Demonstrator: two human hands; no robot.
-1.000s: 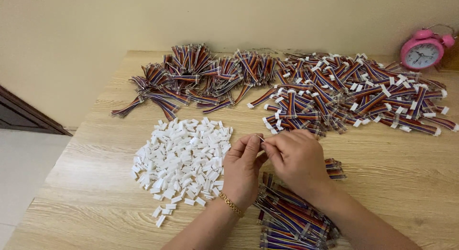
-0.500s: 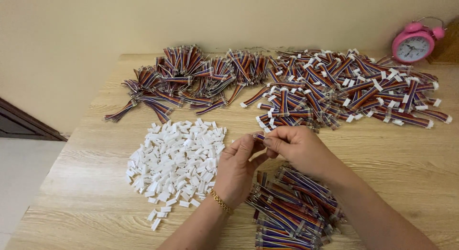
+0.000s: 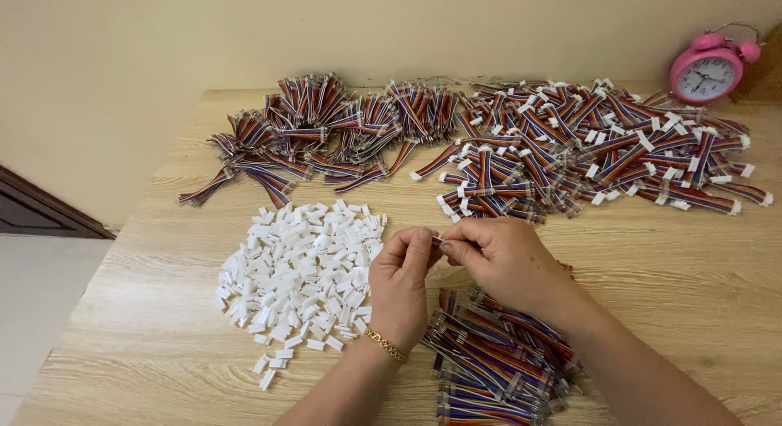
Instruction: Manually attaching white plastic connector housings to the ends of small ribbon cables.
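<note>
My left hand (image 3: 401, 286) and my right hand (image 3: 503, 261) meet fingertip to fingertip over the wooden table (image 3: 668, 271). Between the fingertips they pinch a small white connector on a short multicoloured ribbon cable (image 3: 437, 241); most of it is hidden by the fingers. A gold bracelet (image 3: 385, 344) circles my left wrist. A heap of small white plastic connector housings (image 3: 297, 271) lies just left of my left hand. Below my right forearm lies a pile of loose ribbon cables (image 3: 497, 361).
Across the back of the table spread ribbon cables without housings (image 3: 326, 137) at the left and cables with white connectors (image 3: 603, 153) at the right. A pink alarm clock (image 3: 707, 72) stands in the far right corner. The table's left edge borders a pale floor.
The view shifted slightly. Both hands stayed together at the same spot, fingers working on the small piece between them.
</note>
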